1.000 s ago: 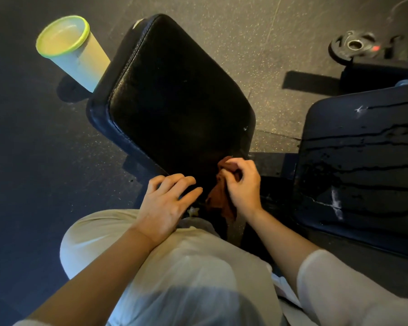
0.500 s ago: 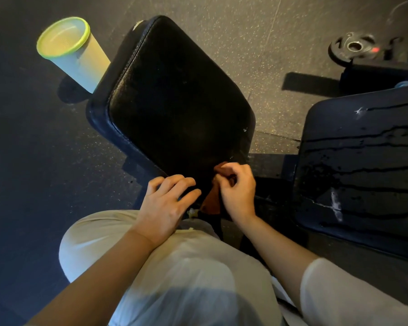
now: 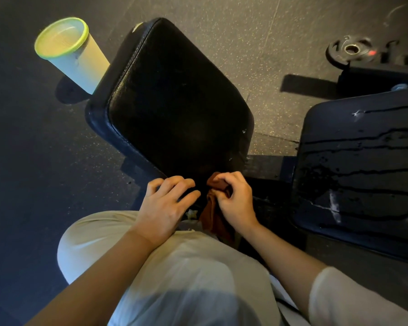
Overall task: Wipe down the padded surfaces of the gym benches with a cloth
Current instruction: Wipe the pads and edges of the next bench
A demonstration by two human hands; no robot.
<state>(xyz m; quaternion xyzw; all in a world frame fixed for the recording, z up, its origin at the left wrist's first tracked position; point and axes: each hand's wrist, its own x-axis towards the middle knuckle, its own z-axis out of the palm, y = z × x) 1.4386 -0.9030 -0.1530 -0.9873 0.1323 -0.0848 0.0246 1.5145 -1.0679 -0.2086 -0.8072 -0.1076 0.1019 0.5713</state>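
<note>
A black padded bench seat (image 3: 172,102) fills the middle of the view, its narrow end toward me. My right hand (image 3: 233,201) grips a rust-brown cloth (image 3: 213,215) at that near edge, with the cloth's tail hanging down between my hands. Beside it, my left hand (image 3: 167,205) rests on the pad's near edge with fingers spread and slightly bent. To the right lies a second black pad (image 3: 363,165) streaked with wet marks.
A pale bin with a lime-green rim (image 3: 68,52) stands on the speckled rubber floor behind the seat's left side. A weight plate (image 3: 351,51) lies at the far right by dark equipment. My light trousers cover the lower view.
My right hand has slid left along the seat's near edge with the cloth, closing the gap to my left hand. The left hand has stayed in place.
</note>
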